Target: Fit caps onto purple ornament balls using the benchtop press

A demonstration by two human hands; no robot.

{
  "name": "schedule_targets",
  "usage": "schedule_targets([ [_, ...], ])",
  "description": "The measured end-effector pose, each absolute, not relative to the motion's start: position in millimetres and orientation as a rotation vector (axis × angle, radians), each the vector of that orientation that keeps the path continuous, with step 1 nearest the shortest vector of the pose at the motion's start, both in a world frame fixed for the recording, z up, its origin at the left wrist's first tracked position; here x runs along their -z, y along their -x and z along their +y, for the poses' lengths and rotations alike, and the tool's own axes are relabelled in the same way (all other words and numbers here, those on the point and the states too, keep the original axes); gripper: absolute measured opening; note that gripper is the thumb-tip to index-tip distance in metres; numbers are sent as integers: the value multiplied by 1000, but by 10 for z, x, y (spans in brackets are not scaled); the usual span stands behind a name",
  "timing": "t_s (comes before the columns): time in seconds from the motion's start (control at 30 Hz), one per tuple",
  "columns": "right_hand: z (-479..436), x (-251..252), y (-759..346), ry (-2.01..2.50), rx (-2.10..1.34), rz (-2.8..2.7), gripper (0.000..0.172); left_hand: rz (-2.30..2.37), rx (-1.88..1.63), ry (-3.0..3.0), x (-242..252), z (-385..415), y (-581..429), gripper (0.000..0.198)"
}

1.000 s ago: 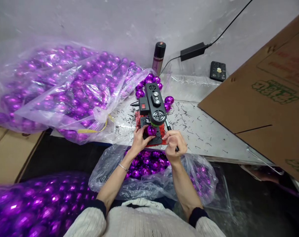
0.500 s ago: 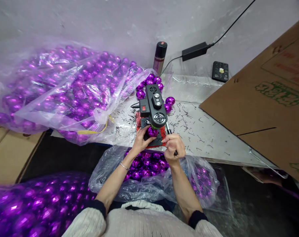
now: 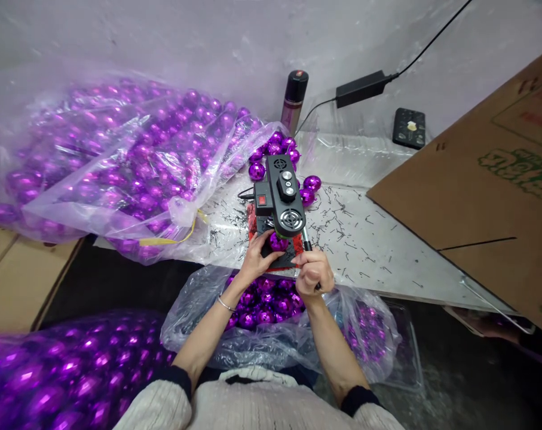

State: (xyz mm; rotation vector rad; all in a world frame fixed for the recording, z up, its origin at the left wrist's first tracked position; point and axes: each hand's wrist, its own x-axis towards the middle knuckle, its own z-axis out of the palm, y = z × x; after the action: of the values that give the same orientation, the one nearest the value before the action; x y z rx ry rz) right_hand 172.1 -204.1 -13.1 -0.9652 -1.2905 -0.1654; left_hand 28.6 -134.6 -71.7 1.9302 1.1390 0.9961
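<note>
A small black benchtop machine (image 3: 282, 197) with a red switch stands on a red and black base at the table's near edge. My left hand (image 3: 258, 257) grips a shiny purple ball (image 3: 278, 241) under the machine's head. My right hand (image 3: 314, 272) is closed around the machine's black lever handle (image 3: 305, 240). Below my hands, on my lap, lies an open clear bag of purple balls (image 3: 271, 301).
A big clear bag of purple balls (image 3: 118, 161) fills the table's left; another (image 3: 60, 376) lies at lower left. Several loose balls sit behind the machine. A spray can (image 3: 294, 98), a power adapter (image 3: 361, 88) and a black phone (image 3: 409, 127) are at the back. Cardboard (image 3: 486, 191) leans at right. Small black wire scraps litter the table (image 3: 369, 239).
My right hand has drawn slightly toward me on the lever handle. The left hand keeps the ball under the machine head. The view has shifted a little.
</note>
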Motion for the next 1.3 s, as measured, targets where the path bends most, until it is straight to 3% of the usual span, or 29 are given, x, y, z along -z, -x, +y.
schedule_targets([
  [0.63, -1955, 290, -1675, 902, 165, -1276, 42, 1103, -1088, -1918, 858, -1329, -309, 60],
  [0.97, -2004, -502, -1727, 1082, 79, -1226, 37, 1075, -1130, -2020, 805, -1551, -233, 57],
  [1.03, -2033, -511, -1757, 1068, 70, -1268, 36, 1036, -1139, -2115, 840, -1733, -137, 65],
  [1.13, -2078, -405, -1803, 1037, 73, -1336, 35, 986, -1118, -2183, 912, -1855, 24, 102],
  [1.17, -2088, -362, -1813, 1032, 74, -1350, 34, 996, -1130, -2157, 919, -1803, 63, 103],
  [1.3, -2100, -251, -1809, 1008, 76, -1343, 32, 1243, -1274, -1814, 714, -1034, 36, 51],
])
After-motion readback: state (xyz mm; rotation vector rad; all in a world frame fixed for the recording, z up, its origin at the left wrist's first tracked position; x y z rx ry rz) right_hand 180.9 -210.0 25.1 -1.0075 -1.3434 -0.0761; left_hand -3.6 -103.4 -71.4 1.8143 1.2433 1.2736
